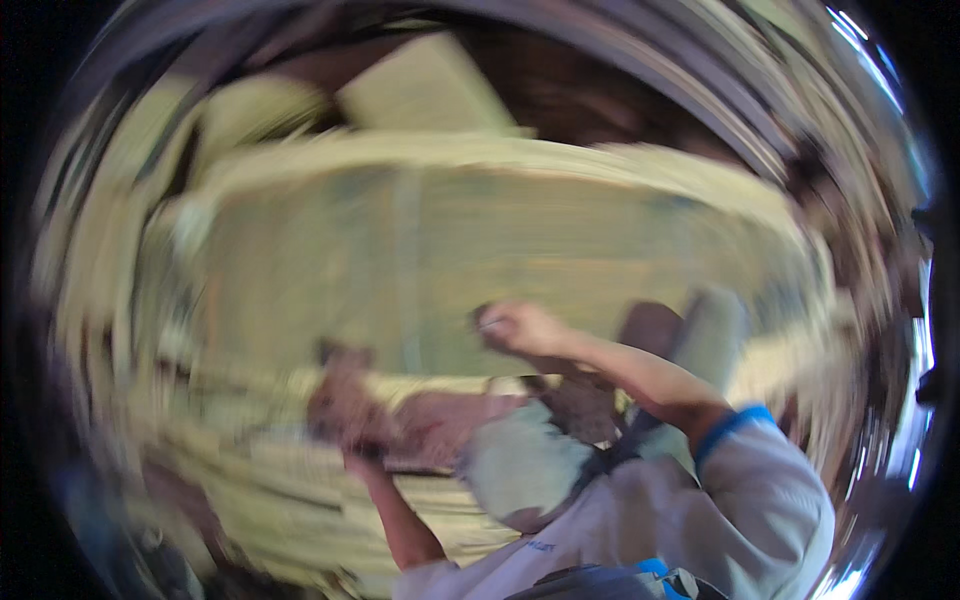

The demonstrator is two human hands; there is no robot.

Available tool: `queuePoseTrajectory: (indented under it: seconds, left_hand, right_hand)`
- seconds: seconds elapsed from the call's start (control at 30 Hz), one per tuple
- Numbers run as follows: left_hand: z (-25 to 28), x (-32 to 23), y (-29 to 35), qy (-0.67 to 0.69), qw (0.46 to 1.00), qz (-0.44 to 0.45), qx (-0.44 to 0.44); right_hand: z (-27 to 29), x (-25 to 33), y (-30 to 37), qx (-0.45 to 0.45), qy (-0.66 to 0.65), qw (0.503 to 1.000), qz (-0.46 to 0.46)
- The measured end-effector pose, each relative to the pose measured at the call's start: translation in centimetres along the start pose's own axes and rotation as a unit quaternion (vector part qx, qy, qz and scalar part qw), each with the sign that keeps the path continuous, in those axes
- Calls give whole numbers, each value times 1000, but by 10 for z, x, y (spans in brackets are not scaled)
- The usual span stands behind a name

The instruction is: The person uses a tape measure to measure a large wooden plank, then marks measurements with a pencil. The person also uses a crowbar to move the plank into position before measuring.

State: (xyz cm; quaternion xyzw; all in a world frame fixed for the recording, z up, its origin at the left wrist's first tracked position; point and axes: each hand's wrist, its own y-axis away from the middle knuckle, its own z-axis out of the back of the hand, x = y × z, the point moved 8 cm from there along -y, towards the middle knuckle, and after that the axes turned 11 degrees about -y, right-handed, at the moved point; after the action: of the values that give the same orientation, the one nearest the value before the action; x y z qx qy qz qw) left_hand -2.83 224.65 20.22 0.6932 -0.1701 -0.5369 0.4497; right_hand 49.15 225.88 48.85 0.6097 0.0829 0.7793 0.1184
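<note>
Motion smears the whole picture. My right hand (533, 329) is closed above the near part of a wide, flat greenish-brown panel (560, 250) with a pale yellow border. A small dark thing (487, 320) with a bright glint shows at its fingertips, too blurred to name. Lower left, my left hand (364, 458) is beside a reddish-brown shape (345, 405), and whether it holds or only touches it I cannot tell. The left fingers are lost in the blur. My bent leg in pale trousers (525, 465) lies between my arms.
Beyond the panel's far edge stand a pale yellow block (425, 85) and another rounded pale piece (260, 108). Long pale boards (110, 270) run along the left. My other knee (712, 335) rises beside my right forearm, over the panel's near edge.
</note>
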Motion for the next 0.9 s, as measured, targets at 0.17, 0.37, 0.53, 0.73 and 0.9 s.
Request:
queuePoseTrajectory:
  seconds: [0.17,0.37,0.53,0.73,0.9]
  left_hand:
    - [22,-71,4,-57,930,-244,-270]
    - [-21,-95,45,110,956,-201,-183]
    - [-27,-111,64,-86,939,-221,-248]
    - [-29,-108,59,-50,947,-201,-247]
    - [-30,-111,60,-58,941,-214,-256]
  right_hand:
    - [-6,28,-78,30,54,997,-36]
    - [-64,110,-214,48,124,990,55]
    - [-172,162,-325,68,111,991,43]
    - [-306,232,-425,68,90,980,162]
    - [-376,245,-485,55,87,976,190]
